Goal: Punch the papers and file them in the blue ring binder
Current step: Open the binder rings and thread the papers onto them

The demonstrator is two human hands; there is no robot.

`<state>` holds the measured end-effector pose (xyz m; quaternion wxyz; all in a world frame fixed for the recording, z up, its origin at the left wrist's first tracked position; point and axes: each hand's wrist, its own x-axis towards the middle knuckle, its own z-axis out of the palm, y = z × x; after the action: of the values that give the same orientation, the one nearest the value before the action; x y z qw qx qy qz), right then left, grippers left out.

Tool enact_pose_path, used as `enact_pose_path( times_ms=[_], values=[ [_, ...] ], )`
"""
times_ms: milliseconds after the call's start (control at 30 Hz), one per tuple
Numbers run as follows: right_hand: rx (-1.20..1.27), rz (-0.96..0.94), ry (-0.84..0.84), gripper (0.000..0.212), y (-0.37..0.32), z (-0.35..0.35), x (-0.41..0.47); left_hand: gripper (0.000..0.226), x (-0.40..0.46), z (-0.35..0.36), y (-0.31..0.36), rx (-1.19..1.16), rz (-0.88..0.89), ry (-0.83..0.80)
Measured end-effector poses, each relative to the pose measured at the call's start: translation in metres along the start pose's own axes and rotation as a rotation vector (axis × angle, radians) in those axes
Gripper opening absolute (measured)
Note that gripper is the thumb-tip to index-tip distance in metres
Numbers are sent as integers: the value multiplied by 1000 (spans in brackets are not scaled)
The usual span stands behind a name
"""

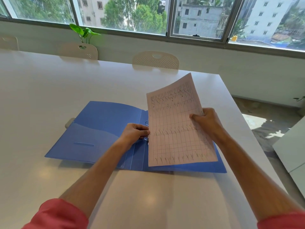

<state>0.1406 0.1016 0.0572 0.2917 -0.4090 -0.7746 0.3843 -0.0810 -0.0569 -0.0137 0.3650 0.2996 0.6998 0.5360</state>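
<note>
With the binder open flat, state is:
binder: blue, lying open on the white worktop, spine and rings near the middle.
papers: pink gridded sheets, over the binder's right half, left edge down at the rings, right edge lifted and tilted.
left hand: fingers curled at the rings by the papers' left edge; what it grips, cannot tell.
right hand: pinches the papers' right edge, thumb on top.
chairs: at the worktop's far side.
</note>
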Motion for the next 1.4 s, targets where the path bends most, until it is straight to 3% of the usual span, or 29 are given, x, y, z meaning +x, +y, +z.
enact_pose_path(
  times_ms=[700, 1400],
  values=[
    [-28, 67, 16, 12, 24, 3, -6, 12, -2, 11, 3, 106, -10, -43],
    [-2, 53, 16, 11, 18, 1, -8, 11, 3, 1, 3, 49, -66, -168]
  ],
)
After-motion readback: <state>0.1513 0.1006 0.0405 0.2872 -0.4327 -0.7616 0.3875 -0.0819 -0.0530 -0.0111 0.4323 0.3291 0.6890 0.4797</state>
